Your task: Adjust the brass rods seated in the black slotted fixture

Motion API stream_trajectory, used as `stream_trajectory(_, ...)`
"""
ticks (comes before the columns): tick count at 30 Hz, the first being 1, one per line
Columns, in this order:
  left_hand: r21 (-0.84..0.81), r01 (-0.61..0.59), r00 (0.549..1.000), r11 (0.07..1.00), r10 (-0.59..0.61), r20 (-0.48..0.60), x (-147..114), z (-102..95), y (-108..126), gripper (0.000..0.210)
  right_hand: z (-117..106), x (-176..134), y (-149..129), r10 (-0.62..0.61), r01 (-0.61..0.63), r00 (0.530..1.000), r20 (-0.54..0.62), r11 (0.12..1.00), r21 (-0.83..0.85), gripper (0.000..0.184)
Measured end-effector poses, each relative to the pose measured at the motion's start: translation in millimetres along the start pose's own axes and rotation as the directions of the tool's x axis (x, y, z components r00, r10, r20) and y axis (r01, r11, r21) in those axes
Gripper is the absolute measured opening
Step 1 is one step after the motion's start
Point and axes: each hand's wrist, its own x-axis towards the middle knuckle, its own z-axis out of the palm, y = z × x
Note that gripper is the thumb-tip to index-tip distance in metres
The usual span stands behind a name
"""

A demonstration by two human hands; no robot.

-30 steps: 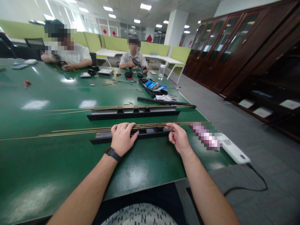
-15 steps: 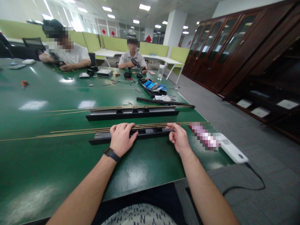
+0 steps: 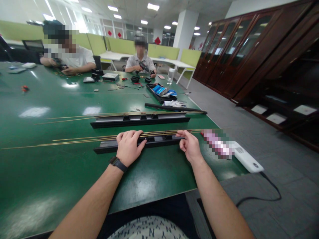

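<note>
Head view: the left hand [image 3: 129, 147] lies over the near black rail [image 3: 160, 144], fingers across thin rods [image 3: 159, 133] along its far side. The right hand [image 3: 189, 146], apart from the left, curls near the rail's right end, fingertips at the rods; whether either grips them, I cannot tell.

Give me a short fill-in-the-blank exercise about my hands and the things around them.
1. A black wristwatch is worn on the ____ wrist.
2. The left hand lies over thin gold-coloured rods at the ____ of the two long black-and-grey rails.
3. The elongated white plastic device lies to the ____ of the right hand.
4. The broad, glossy tabletop is coloured ____.

Missing words: left; nearer; right; green.
</note>
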Motion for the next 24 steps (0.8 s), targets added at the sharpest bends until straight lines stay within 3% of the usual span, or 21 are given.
stream_trajectory(10, 0.007, -0.004, 1.000, 1.000, 0.004, -0.008, -0.2, 0.0, 0.2, 0.033, 1.6, -3.0, 0.1, 0.007, -0.005, 0.996, 0.091, 1.000, -0.020, 0.042)
stream_trajectory(18, 0.008, -0.009, 1.000, 1.000, 0.009, -0.014, -0.4, 0.4, -0.6, 0.033, 0.6, -1.0, -1.2, -0.002, 0.002, 1.000, 0.013, 1.000, 0.004, 0.041)
stream_trajectory(24, 0.018, -0.010, 1.000, 1.000, 0.010, -0.010, -0.3, 0.3, -0.3, 0.033, 1.5, -3.4, -1.5, 0.005, -0.005, 0.997, 0.083, 1.000, 0.007, 0.039)
